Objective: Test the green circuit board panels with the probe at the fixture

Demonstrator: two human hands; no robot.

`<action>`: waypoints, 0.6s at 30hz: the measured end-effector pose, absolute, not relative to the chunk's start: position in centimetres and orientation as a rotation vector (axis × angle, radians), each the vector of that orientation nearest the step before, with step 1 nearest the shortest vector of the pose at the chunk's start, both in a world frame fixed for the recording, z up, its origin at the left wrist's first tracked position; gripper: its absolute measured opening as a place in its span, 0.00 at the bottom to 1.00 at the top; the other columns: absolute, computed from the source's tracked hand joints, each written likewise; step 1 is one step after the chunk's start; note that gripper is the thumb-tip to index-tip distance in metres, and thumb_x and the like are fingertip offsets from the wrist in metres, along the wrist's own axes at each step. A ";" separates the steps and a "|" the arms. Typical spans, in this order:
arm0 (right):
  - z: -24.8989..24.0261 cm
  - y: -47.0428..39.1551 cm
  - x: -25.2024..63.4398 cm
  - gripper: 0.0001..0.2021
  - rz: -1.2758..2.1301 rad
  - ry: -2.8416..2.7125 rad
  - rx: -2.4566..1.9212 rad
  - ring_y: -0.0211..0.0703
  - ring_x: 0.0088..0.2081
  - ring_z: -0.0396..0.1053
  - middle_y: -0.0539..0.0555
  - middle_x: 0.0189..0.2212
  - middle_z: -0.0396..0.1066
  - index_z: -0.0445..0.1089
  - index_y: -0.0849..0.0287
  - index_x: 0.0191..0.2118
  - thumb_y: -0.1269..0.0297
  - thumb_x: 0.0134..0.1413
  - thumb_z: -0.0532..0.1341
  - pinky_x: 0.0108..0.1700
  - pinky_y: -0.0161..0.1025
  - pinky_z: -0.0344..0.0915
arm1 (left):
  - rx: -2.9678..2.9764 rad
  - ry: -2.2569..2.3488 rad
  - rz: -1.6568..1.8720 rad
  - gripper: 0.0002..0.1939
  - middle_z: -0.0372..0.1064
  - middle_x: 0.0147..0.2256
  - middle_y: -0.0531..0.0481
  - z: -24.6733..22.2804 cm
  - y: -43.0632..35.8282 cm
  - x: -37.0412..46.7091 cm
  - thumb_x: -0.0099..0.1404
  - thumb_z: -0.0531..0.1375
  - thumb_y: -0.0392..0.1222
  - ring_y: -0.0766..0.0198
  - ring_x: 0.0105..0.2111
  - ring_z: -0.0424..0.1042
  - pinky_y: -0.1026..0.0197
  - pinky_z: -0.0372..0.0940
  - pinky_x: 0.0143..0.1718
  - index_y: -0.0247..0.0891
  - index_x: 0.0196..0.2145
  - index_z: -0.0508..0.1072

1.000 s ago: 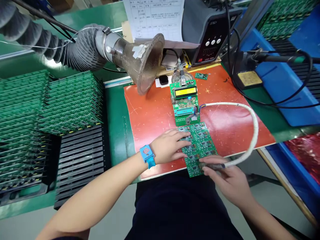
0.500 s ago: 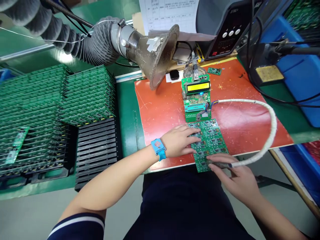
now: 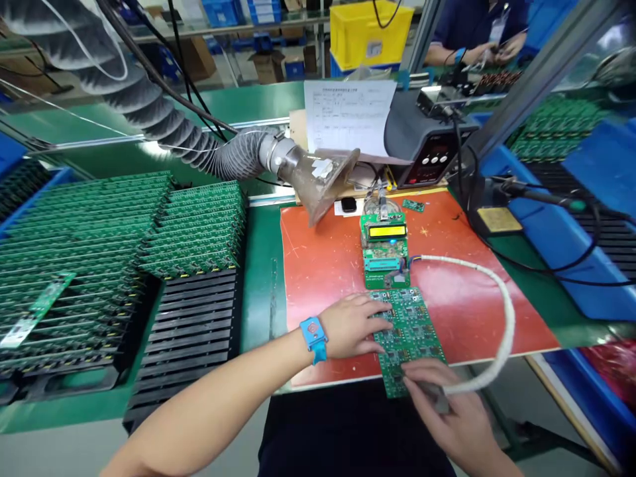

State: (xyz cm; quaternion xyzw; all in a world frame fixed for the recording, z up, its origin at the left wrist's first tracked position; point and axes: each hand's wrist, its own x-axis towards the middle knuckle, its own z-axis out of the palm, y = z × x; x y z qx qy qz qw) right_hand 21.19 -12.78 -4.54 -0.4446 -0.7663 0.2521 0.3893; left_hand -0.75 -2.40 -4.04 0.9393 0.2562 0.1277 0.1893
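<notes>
Circuit board panel (image 3: 410,324) under both hands (image 3: 348,324), red mat (image 3: 322,265)

Beyond the left hand (image 3: 352,326), the mat (image 3: 322,291) is red, flecked with pale scratches; its wristband (image 3: 314,336) is bright blue.

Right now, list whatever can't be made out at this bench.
All in the head view:
Tip of the corded tool in the right hand: hidden by fingers.
Part of the board panel: under the left hand.
Writing on the paper sheet: too small.
Any display text: too small.
Head of the person opposite: cut by top edge.
</notes>
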 end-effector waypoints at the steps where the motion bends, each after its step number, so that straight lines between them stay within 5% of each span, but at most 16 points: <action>1: -4.5 -12.8 21.2 0.08 0.652 -1.946 -1.124 0.42 0.38 0.73 0.54 0.35 0.72 0.67 0.57 0.40 0.75 0.57 0.58 0.39 0.36 0.71 | 2.638 0.720 0.364 0.24 0.61 0.58 0.45 -4.1 -2.4 -0.8 0.62 0.61 0.55 0.52 0.54 0.63 0.49 0.58 0.57 0.40 0.51 0.69; 18: -4.4 -12.6 20.9 0.09 0.623 -1.893 -1.105 0.44 0.35 0.74 0.55 0.33 0.72 0.68 0.57 0.39 0.76 0.55 0.58 0.35 0.37 0.73 | 2.628 0.737 0.381 0.24 0.61 0.57 0.46 -4.3 -2.4 -0.8 0.62 0.60 0.56 0.53 0.53 0.64 0.51 0.59 0.56 0.40 0.51 0.70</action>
